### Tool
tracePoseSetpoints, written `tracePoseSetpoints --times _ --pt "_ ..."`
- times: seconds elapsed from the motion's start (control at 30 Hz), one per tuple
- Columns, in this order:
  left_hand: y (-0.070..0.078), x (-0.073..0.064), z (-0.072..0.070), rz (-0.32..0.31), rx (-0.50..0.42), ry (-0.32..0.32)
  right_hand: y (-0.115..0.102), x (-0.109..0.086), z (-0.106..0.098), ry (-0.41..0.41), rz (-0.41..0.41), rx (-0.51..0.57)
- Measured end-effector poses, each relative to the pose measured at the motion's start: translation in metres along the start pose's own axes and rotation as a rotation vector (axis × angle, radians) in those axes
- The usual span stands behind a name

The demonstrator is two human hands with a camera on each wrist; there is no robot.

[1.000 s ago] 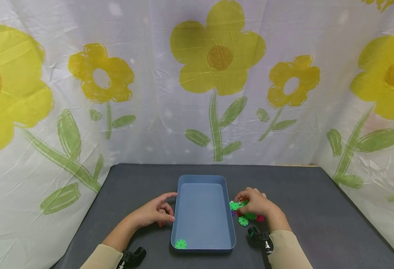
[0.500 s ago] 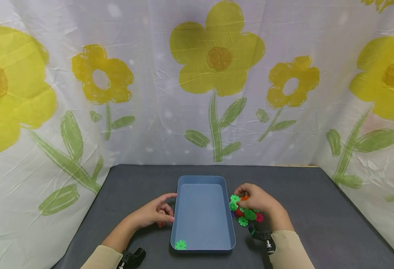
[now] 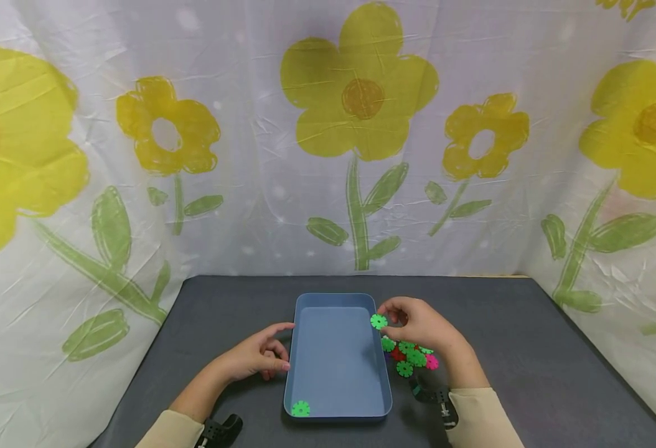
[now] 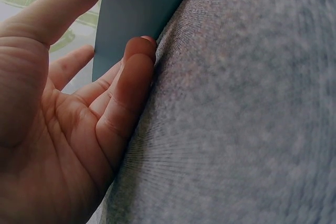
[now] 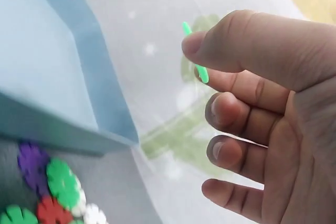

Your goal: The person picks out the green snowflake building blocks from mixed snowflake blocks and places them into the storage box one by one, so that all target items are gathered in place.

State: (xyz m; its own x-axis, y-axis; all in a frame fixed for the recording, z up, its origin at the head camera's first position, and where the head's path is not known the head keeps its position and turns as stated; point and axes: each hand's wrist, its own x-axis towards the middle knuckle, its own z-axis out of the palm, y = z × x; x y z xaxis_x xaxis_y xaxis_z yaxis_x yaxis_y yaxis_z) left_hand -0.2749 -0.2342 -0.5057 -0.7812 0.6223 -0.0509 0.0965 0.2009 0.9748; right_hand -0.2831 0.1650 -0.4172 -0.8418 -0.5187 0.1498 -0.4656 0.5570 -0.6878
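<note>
My right hand pinches a green interlocking disc between thumb and forefinger, over the right rim of a blue tray. In the right wrist view this disc appears edge-on, the other fingers loosely bent below it. Another green disc lies in the tray's near left corner. My left hand rests at the tray's left side, forefinger and thumb tips at the rim, with nothing in its grasp. The left wrist view shows that palm and its relaxed fingers beside the tray wall.
Right of the tray lies a small heap of notched discs in green, red, pink, purple and white. A dark cloth covers the table. Behind it hangs a white curtain printed with yellow flowers.
My right hand has lifted a green disc from the heap and moved it up and left to the tray's rim. The left hand and the tray have stayed put.
</note>
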Motion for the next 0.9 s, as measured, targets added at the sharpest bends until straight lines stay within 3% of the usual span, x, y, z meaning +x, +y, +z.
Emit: tracePoseSetpoints --times 0.27,0.5,0.9 --pt "-0.001 0.001 -0.001 0.012 0.004 -0.005 -0.03 0.003 0.013 0.002 -0.106 -0.024" --pt "-0.001 0.002 0.0 0.009 0.009 -0.002 -0.041 0.008 0.033 0.021 -0.224 -0.086" --pt "0.0 0.002 0.0 -0.01 -0.005 0.006 -0.056 0.017 0.065 0.0 -0.355 -0.184"
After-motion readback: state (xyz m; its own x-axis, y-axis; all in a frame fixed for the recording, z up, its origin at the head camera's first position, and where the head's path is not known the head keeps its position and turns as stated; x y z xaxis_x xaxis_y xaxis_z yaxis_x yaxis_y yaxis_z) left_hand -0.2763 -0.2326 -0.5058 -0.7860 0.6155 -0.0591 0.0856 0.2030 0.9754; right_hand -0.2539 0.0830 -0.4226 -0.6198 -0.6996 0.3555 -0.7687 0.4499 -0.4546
